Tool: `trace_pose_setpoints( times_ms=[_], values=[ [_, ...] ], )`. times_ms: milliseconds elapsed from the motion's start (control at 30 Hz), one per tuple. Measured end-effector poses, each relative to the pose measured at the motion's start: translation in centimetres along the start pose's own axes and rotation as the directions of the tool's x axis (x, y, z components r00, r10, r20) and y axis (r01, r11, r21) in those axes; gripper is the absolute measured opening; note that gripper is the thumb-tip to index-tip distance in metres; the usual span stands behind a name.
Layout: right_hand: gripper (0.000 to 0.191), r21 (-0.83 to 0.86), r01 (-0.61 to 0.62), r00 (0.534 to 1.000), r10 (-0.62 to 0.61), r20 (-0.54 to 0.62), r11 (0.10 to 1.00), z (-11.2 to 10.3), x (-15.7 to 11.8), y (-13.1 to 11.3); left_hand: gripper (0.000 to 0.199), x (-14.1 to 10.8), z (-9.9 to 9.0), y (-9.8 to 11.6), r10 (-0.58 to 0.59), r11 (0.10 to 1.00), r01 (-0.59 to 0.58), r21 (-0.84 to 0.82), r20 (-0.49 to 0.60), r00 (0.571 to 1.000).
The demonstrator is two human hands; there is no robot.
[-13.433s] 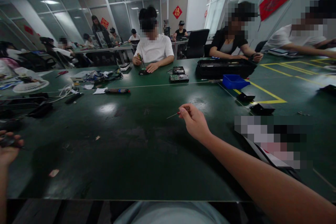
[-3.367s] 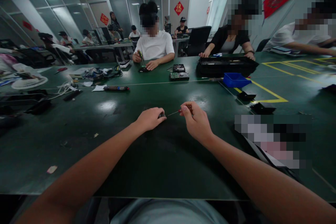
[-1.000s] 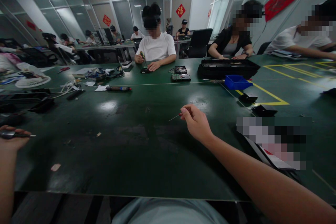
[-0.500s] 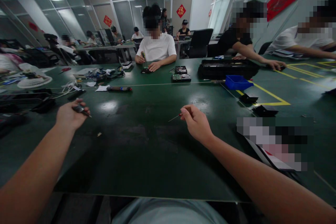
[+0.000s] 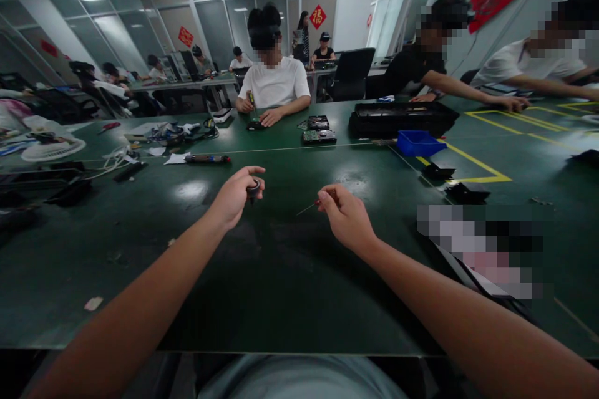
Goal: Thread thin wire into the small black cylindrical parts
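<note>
My left hand (image 5: pixel 238 198) is closed round a short dark tool with a narrow tip (image 5: pixel 253 189), its index finger stretched out to the right. Most of the tool hides in the palm, so its exact kind is unclear. Across from it, my right hand (image 5: pixel 347 214) pinches the red end of a thin metal rod (image 5: pixel 306 209). The rod's bare end points left and slightly down, toward the left hand. A gap separates the two hands, and both are held above the dark green table (image 5: pixel 262 305).
A multicoloured cylindrical tool (image 5: pixel 208 159) lies beyond my left hand. Farther back are hard drives (image 5: pixel 319 136), a black housing (image 5: pixel 405 120) and a blue bin (image 5: pixel 421 143). Black brackets (image 5: pixel 468 192) and a blurred flat item (image 5: pixel 477 255) are right. A person (image 5: pixel 276 84) works opposite.
My left hand has swung right with the dark tool, now close to the right hand. The right hand keeps nearly the same place. A co-worker's arm at the right reaches a little farther right.
</note>
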State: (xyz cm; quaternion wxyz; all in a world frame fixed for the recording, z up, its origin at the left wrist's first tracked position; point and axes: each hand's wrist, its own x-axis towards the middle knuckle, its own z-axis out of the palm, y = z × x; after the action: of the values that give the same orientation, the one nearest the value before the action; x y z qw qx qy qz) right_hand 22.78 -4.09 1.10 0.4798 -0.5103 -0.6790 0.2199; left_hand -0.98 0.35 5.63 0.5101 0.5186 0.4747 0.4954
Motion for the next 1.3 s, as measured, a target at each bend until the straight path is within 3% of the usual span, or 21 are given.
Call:
trace_pose_setpoints(
  times_ms=[167, 267, 367, 433, 533, 700, 867, 1100, 1300],
  values=[
    [0.021, 0.002, 0.004, 1.0, -0.004, -0.006, 1.0, 0.1, 0.0, 0.1, 0.035, -1.7, 3.7, 0.3, -0.001, 1.0, 0.001, 0.002, 0.138, 0.99],
    [0.02, -0.008, -0.008, 1.0, 0.008, -0.002, 1.0, 0.0, 0.0, -0.1, 0.037, -2.5, 4.5, -1.1, 0.043, 0.968, -0.078, 0.24, 0.146, 0.988],
    [0.021, -0.044, -0.023, 1.0, 0.024, 0.018, 0.999, 0.1, 0.0, -0.2, 0.055, -2.8, 4.5, -3.5, 0.064, 0.818, -0.146, 0.556, 0.163, 0.984],
    [0.022, -0.068, -0.025, 0.998, 0.028, 0.053, 0.997, 0.1, 0.0, -0.2, 0.06, -2.7, 4.2, -5.1, 0.073, 0.727, -0.19, 0.659, 0.201, 0.977],
    [0.02, -0.077, -0.026, 0.996, 0.033, 0.088, 0.997, 0.2, 0.0, -0.1, 0.045, -2.3, 3.8, -6.5, 0.113, 0.646, -0.267, 0.715, 0.257, 0.96],
    [0.021, -0.132, -0.043, 0.994, 0.056, 0.09, 0.99, -0.1, 0.2, -0.4, 0.029, -1.6, 3.4, -6.7, 0.198, 0.567, -0.403, 0.718, 0.357, 0.913],
    [0.025, -0.135, -0.018, 0.995, 0.031, 0.099, 0.991, -0.3, 0.0, -0.8, 0.039, -0.9, 3.0, -6.8, 0.237, 0.633, -0.402, 0.661, 0.328, 0.914],
    [0.019, 0.158, -0.031, 0.997, 0.041, -0.064, 0.987, 0.0, -0.1, -0.1, 0.035, -0.7, 2.8, -6.8, 0.285, 0.678, -0.426, 0.599, 0.319, 0.904],
    [0.02, 0.149, -0.034, 0.996, 0.046, -0.081, 0.988, 0.2, -0.1, 0.1, 0.038, -0.8, 2.8, -6.8, 0.278, 0.678, -0.441, 0.589, 0.35, 0.895]
  ],
)
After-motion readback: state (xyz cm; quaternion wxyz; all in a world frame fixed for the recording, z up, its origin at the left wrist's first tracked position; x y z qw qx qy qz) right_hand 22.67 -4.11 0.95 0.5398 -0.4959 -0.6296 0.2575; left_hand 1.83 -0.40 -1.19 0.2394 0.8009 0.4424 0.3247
